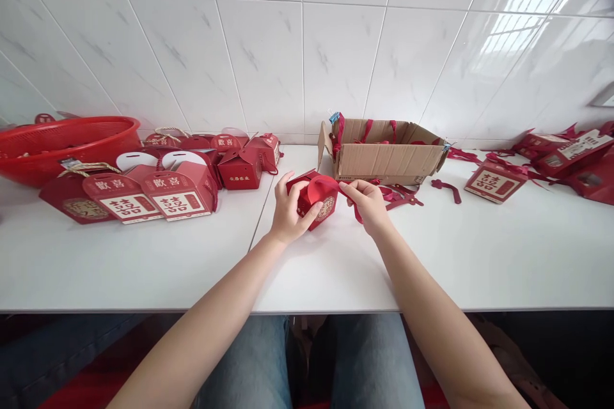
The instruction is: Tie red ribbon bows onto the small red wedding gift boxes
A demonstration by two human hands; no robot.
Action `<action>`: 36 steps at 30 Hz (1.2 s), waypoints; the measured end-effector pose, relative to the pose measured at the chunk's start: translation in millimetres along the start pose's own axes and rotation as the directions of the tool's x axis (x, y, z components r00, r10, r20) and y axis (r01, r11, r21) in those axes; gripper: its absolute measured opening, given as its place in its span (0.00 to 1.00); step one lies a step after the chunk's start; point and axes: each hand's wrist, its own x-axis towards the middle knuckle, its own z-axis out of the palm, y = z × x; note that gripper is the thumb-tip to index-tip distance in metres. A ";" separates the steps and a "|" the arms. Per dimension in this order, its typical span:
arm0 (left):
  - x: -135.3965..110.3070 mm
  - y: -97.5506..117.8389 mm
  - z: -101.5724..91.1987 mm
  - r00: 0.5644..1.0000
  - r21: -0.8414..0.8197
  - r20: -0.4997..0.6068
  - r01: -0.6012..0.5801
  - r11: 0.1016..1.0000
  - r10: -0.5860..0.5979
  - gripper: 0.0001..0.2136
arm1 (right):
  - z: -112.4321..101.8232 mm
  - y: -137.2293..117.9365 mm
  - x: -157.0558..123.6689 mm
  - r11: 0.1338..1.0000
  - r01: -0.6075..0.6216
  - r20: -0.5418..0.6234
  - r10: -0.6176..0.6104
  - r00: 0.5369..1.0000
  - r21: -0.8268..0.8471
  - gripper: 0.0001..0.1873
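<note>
A small red gift box (327, 204) with a gold round print stands on the white table in front of me. My left hand (293, 209) grips it from the left, fingers over the top and thumb across the front. Between the thumb and fingers of my right hand (367, 201) is a red ribbon (357, 212), held at the box's upper right side. Part of the ribbon hangs below my fingers. The far side of the box is hidden by my left hand.
Behind my hands stands an open cardboard box (384, 163) with ribbons over its rim. Loose ribbons (400, 197) lie before it. To the left are several finished-looking red boxes (180, 195) and a red plastic basket (96, 147); more boxes (496, 180) are on the right.
</note>
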 end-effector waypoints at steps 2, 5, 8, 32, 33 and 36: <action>-0.3 1.0 0.6 1.000 0.000 -0.009 -0.011 1.000 0.011 0.19 | 0.1 -0.1 0.2 1.000 0.005 -0.001 -0.005 1.000 0.003 0.19; -1.3 2.1 1.6 1.000 0.002 -0.014 -0.009 1.000 0.009 0.19 | 0.2 -0.5 -0.4 1.000 0.000 0.002 0.000 1.000 -0.008 0.19; -2.7 2.2 2.5 1.000 0.017 -0.012 -0.007 1.000 0.008 0.20 | 0.1 -1.0 -1.6 1.000 -0.001 -0.004 0.001 1.000 -0.025 0.20; -3.7 15.4 2.4 0.996 -0.022 0.008 -0.093 0.995 0.094 0.17 | -0.2 -1.1 -2.8 0.991 0.121 0.025 -0.119 0.993 -0.064 0.19; -3.7 16.1 2.0 0.994 -0.030 0.010 -0.105 0.994 0.106 0.17 | -0.1 -0.8 -3.0 0.987 0.133 0.024 -0.131 0.991 -0.086 0.19; -3.8 17.5 0.8 0.991 -0.050 0.023 -0.132 0.990 0.134 0.16 | -0.1 -0.4 -3.1 0.967 0.184 -0.002 -0.187 0.982 -0.174 0.18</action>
